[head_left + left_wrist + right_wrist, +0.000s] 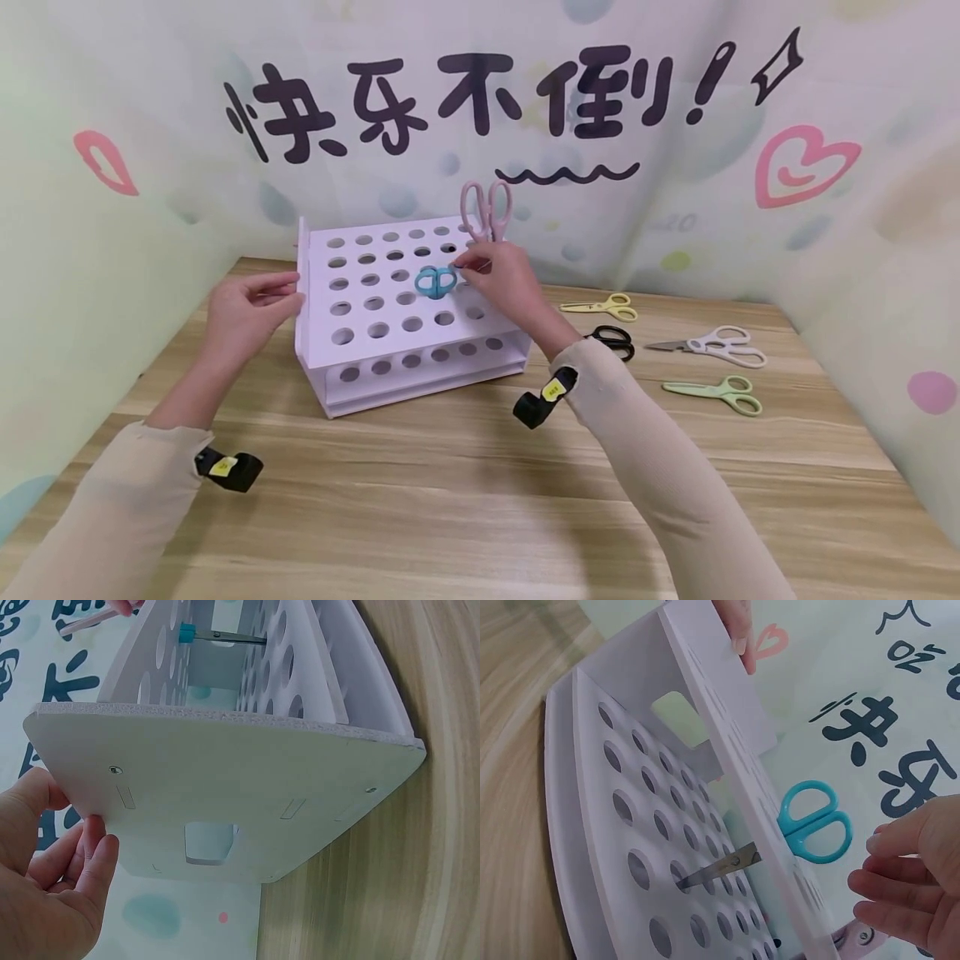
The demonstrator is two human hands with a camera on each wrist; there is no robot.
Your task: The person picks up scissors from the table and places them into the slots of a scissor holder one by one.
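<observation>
A white two-tier rack (390, 329) with rows of round holes stands on the table. Teal-handled scissors (817, 832) sit in it, handles above the upper board and blade tip at a lower-board hole. My right hand (498, 279) is beside their handle, its loosely bent fingers (892, 881) a small gap away and holding nothing. With thumb and fingers, my left hand (56, 870) pinches the edge of the rack's left side panel (202, 780). Pink-handled scissors (487, 208) stand upright in the rack behind my right hand, which hides their lower part.
Right of the rack lie yellow scissors (611, 307), black scissors (615, 340) partly behind my right sleeve, white scissors (723, 346) and green scissors (723, 393). A printed cloth (675, 217) hangs behind the wooden table (375, 500).
</observation>
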